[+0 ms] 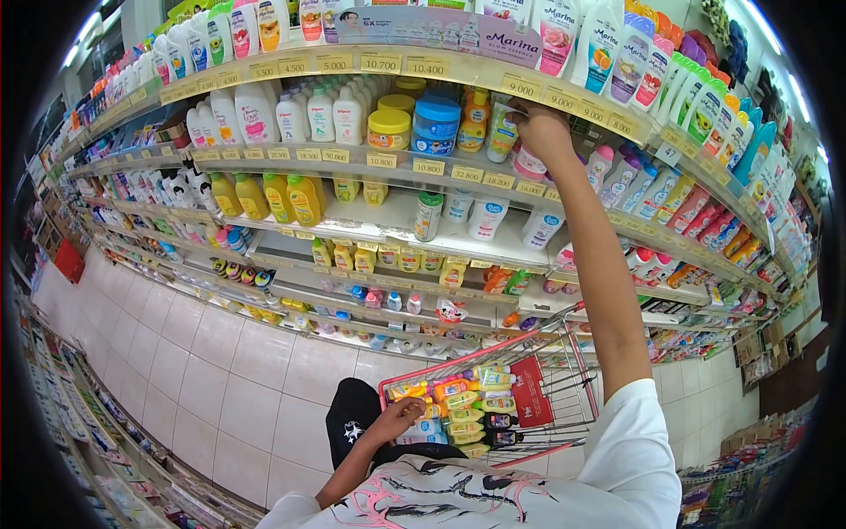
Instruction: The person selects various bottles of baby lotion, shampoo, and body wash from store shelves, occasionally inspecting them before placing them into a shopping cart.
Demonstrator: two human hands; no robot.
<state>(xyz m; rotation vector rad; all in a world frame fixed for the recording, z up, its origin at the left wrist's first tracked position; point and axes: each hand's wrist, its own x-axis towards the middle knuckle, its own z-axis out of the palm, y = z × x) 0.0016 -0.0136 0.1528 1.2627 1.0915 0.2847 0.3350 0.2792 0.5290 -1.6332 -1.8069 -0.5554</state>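
- Tube [502, 134]: on shelf [404, 165], long axis near upright, just left of right hand [539, 134], the nearer.
- Right grip: I cannot tell whether fingers hold it.
- Left hand [401, 421]: well below; grip unclear.

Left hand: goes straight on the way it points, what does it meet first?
Probably the bottles in the cart, which lie just past the left hand in the picture. Height is unclear from this view, so it might pass over them.
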